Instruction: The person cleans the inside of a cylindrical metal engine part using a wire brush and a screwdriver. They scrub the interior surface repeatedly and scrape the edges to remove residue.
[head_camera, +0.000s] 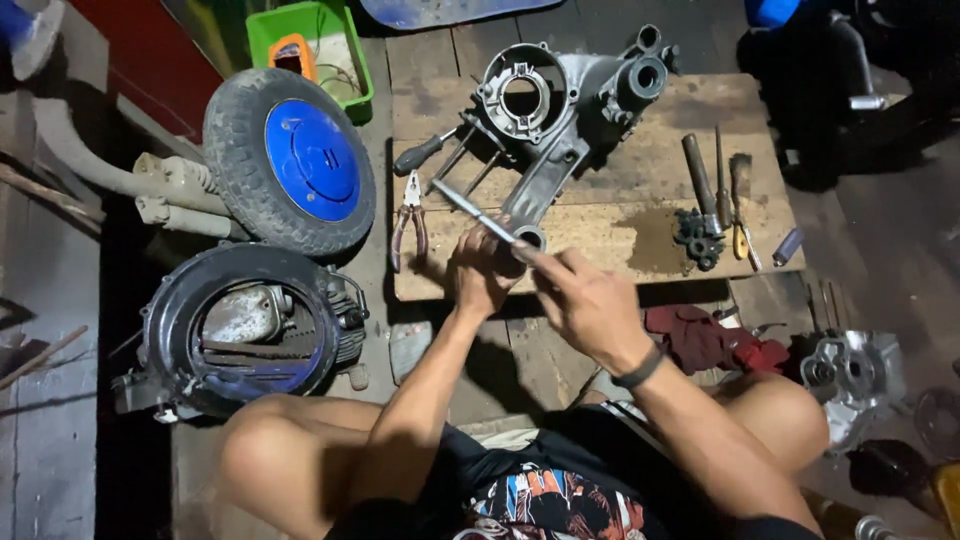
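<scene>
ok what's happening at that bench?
A person sits at a wooden board with an engine casing on it. Both hands meet at the casing's near end: the left hand is beside it, the right hand holds a thin metal rod. Pliers and other tools lie around.

Pliers (409, 220) left of engine casing (548, 130)

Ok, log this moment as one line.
left hand: on metal rod | right hand: gripping rod end | engine casing: on wooden board | pliers: beside
</scene>
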